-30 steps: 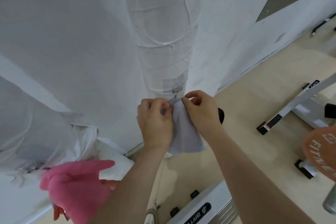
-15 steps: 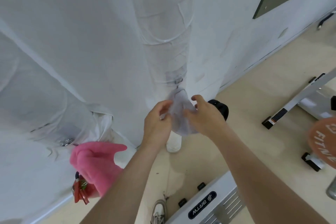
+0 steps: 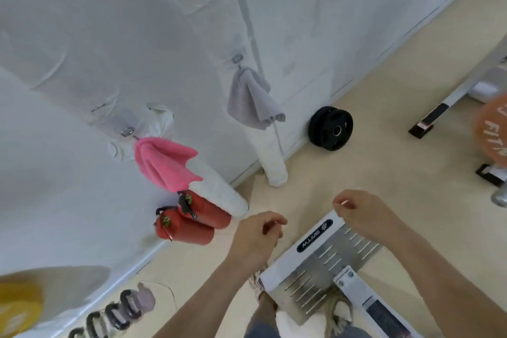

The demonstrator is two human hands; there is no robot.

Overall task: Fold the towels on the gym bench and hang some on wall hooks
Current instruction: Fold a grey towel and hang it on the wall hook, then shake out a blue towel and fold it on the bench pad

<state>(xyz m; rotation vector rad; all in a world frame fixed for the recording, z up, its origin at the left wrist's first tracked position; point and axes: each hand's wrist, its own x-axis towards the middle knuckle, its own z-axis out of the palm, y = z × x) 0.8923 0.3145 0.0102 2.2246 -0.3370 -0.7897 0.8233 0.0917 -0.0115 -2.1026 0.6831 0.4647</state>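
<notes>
Now that the grey towel [image 3: 252,99] hangs by one corner from its wall hook [image 3: 237,58], with the pink towel [image 3: 164,162] draped from a second hook [image 3: 126,132] lower and to the left, the hanging part of the job looks at least partly done. No table with towels shows here, so I cannot tell how many are folded or still wait.

Both hands are empty: the left hand [image 3: 258,233] and the right hand [image 3: 362,214] hover low in front of the body, fingers loosely curled round nothing, well apart from either towel.

Half a second ago both hands were up at the grey towel, pinching its top edge at the hook. They have since let go and dropped, and the towel hangs by itself. The view has also pulled back, so two red fire extinguishers [image 3: 189,222] and a black weight plate [image 3: 330,127] now show on the floor by the wall.
</notes>
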